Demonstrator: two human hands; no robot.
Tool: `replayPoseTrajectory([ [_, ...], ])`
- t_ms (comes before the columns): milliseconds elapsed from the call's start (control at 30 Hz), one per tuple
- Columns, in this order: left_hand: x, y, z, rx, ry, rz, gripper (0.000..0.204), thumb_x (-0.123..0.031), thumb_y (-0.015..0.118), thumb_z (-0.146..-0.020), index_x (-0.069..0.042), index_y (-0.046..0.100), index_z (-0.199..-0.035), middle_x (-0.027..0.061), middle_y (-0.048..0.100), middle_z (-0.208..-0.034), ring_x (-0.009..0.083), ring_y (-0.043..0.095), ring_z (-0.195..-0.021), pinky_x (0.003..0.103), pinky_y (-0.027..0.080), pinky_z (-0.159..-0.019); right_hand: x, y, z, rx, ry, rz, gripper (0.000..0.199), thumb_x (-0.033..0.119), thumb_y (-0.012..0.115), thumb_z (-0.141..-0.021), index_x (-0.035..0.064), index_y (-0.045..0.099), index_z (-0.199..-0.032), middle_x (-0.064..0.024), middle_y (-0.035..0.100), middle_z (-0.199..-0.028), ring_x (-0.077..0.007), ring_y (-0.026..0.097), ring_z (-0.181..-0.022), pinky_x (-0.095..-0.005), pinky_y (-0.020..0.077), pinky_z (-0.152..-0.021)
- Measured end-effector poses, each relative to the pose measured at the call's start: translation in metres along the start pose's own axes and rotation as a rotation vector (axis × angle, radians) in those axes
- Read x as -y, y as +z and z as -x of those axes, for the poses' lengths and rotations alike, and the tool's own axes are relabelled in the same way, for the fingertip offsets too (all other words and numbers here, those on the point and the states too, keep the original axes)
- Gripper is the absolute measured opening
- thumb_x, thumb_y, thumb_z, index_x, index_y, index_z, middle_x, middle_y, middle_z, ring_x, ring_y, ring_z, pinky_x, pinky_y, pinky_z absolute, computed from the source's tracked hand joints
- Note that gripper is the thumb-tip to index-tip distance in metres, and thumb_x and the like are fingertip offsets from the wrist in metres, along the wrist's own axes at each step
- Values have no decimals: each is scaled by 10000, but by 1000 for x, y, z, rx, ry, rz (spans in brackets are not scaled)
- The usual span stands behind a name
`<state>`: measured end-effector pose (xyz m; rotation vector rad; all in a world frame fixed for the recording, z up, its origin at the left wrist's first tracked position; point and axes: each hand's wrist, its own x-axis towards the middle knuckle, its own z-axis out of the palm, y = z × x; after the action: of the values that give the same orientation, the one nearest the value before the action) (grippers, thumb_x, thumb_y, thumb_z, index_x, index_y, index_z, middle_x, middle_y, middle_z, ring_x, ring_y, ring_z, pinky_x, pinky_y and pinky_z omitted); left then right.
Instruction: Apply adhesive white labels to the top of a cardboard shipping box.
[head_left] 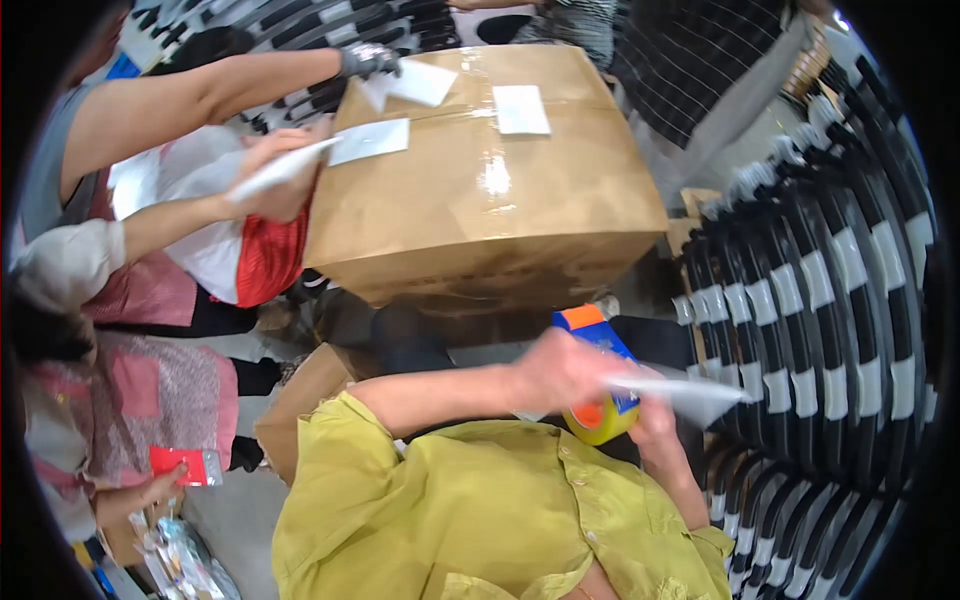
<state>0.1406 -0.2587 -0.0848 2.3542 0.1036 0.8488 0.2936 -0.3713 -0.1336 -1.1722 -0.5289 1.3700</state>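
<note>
My left hand reaches across in front of my chest, closed on the left end of a white flat packet, which is smeared by motion. Under that packet my right hand is closed against it, its fingers partly hidden. Just behind and between my hands is a blue and orange object with a round yellow and orange part below. It looks like a tape dispenser, partly covered by my left hand; I cannot tell what supports it.
A large taped carton stands ahead, with white packets on top. At left, people reach over it, one gloved hand among them; another person's hand holds a red packet. Stacked black curved tubes with white wraps line the right.
</note>
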Motion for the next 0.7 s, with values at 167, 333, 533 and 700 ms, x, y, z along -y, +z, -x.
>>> replayPoseTrajectory([
  [167,-15,-27,9,-181,186,-221,228,-59,589,-666,-39,601,-893,91,619,-825,201,615,-729,295,508,-635,-22,15,-32,-133,211,211,277,257,525,-842,-7,561,-919,-68,611,-803,-147,597,-679,-264,488,-637],
  [333,10,-127,47,-313,-199,-723,346,45,591,-634,-42,582,-969,136,587,-950,281,581,-854,332,483,-732,-22,-1,-22,-40,155,-56,240,188,509,-847,-39,554,-910,-67,610,-833,-105,586,-713,-232,460,-677],
  [533,103,-220,18,-347,-225,-1099,366,-26,578,-666,-57,528,-1026,162,550,-945,312,526,-891,370,442,-768,-29,8,-36,-87,214,-52,218,186,517,-845,-20,562,-898,-61,610,-823,-106,581,-682,-241,467,-665],
  [700,226,-283,-2,-340,-304,-1213,274,-129,529,-759,-69,525,-1026,148,545,-901,302,501,-877,377,416,-760,-33,6,-41,-164,262,8,208,201,546,-828,-7,557,-835,-52,603,-764,-104,571,-640,-234,458,-613],
])
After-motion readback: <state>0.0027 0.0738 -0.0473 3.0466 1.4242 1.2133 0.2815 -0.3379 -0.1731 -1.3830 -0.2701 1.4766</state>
